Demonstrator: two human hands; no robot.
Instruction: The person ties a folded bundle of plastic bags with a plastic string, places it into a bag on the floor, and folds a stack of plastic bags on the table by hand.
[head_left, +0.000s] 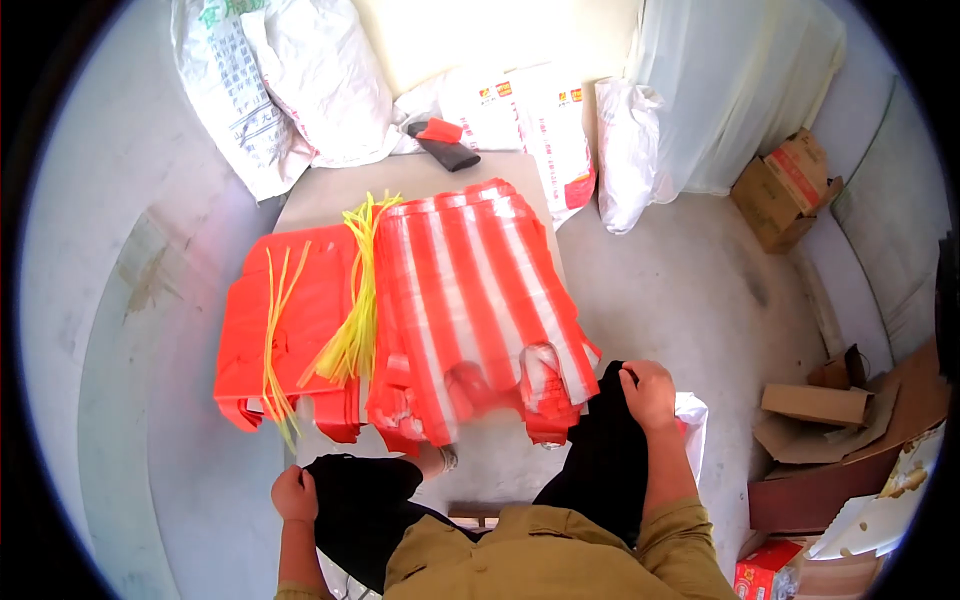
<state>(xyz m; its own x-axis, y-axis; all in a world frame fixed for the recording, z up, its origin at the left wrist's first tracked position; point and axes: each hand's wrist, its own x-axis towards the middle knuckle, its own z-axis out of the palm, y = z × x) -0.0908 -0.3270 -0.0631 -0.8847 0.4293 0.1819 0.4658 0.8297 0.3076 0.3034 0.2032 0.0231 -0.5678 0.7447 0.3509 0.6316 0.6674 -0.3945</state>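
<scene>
My left hand (295, 493) is closed at the outer side of my left knee, its fingers gripping the cloth of my black trousers (362, 490). At the other knee, my right hand (650, 393) also pinches the trouser cloth. Beyond my knees lies a thick stack of red-and-white striped plastic bags (470, 290), handle ends toward me. Left of it is a stack of plain red bags (300, 330). A bundle of yellow strips (362, 300) rests between the stacks, and a few loose yellow strips (272, 340) lie on the red bags.
The bags lie on a grey table (320, 195). A dark roll with a red piece (445, 148) sits at its far edge. White sacks (325, 85) stand behind. Cardboard boxes (785, 195) are at the far right, and more cardboard (815, 405) is piled at the near right.
</scene>
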